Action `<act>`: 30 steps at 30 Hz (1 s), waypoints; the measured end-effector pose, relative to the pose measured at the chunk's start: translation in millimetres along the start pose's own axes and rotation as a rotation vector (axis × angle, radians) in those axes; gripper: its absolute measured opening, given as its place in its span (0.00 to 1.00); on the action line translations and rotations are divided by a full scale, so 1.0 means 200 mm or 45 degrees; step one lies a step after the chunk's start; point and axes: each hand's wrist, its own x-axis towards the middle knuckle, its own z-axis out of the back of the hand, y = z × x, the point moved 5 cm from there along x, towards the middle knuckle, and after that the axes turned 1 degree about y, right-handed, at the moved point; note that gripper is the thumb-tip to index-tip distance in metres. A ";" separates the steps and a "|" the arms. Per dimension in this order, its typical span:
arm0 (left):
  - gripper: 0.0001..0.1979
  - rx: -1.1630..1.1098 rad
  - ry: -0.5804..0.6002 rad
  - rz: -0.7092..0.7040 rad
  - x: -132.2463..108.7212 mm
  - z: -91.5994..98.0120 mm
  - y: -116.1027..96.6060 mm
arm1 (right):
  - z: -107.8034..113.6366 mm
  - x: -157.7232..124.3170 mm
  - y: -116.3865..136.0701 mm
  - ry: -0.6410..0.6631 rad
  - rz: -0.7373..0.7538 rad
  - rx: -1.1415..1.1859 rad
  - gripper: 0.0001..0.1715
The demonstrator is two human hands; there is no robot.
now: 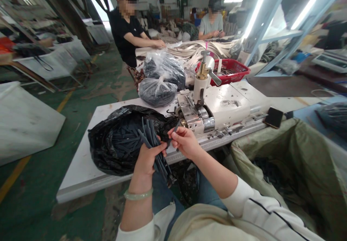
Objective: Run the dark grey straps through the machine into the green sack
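My left hand [148, 157] is closed round a bundle of dark grey strips [149, 132], which stick out above and below the fist. Close beside it, my right hand [185, 142] pinches a single dark strip [176, 128] between thumb and fingers. Behind the left hand lies an open black plastic bag [101, 147] with many similar loose strips [124, 140] inside. Just beyond my right hand stands the metal head of a bench machine [193, 123], with rollers and a upright post. Neither hand touches the machine.
Two clear bags of dark pieces [158, 91] sit behind the machine, near a red basket [233, 71]. A phone [273, 117] lies at the table's right edge. An open green sack [306, 154] stands at my right. Two people work at the table [81, 150] beyond.
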 end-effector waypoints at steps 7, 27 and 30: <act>0.20 0.048 -0.017 0.078 -0.02 0.01 0.02 | 0.05 0.02 -0.01 -0.249 -0.144 -0.155 0.17; 0.19 0.005 0.031 0.024 -0.04 -0.05 0.00 | 0.10 0.01 -0.02 -0.151 -0.159 0.163 0.11; 0.18 0.024 0.012 0.031 -0.05 -0.05 -0.02 | 0.10 0.01 -0.01 -0.101 -0.135 0.142 0.12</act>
